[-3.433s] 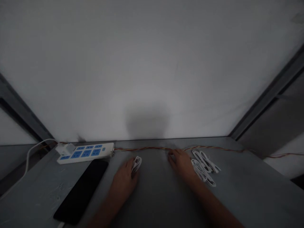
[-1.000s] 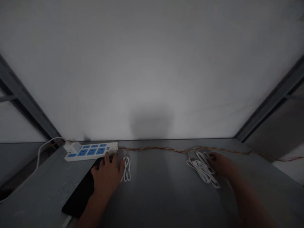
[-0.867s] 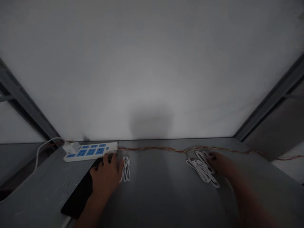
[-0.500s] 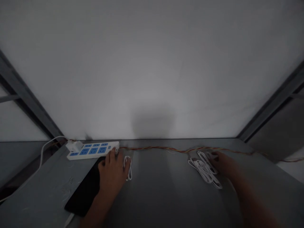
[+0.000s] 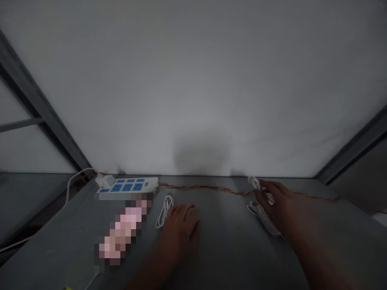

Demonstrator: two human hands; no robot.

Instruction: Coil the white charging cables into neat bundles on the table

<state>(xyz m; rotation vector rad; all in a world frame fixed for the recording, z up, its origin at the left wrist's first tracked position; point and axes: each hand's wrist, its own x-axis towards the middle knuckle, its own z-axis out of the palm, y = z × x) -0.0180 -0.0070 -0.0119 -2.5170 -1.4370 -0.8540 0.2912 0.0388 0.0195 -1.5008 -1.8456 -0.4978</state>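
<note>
Near the middle of the shelf, my left hand [image 5: 183, 221] is low over the surface, fingers loosely bent and thumb apart, with nothing visible in it. Just left of it lies a coiled white cable [image 5: 165, 211], its near end close to my fingers. My right hand [image 5: 276, 201] pinches another coiled white cable [image 5: 254, 183], lifted at the shelf's back. Below that hand, a further bundle of white cable [image 5: 263, 217] rests on the shelf, partly covered. On the left, a flat device [image 5: 123, 233] has a pixelated surface, and a thin white cord leaves its near end.
A white power strip [image 5: 128, 188] with blue sockets lies at the back left, a white plug adapter [image 5: 105, 181] in its far left end. Twisted red and yellow wires [image 5: 208, 187] run along the back edge. Metal posts [image 5: 57, 125] frame the grey shelf [image 5: 217, 249].
My left hand has moved right, off the device and power strip. My right hand has lifted one white cable from the bundle. The device's dark surface now appears bright and pixelated.
</note>
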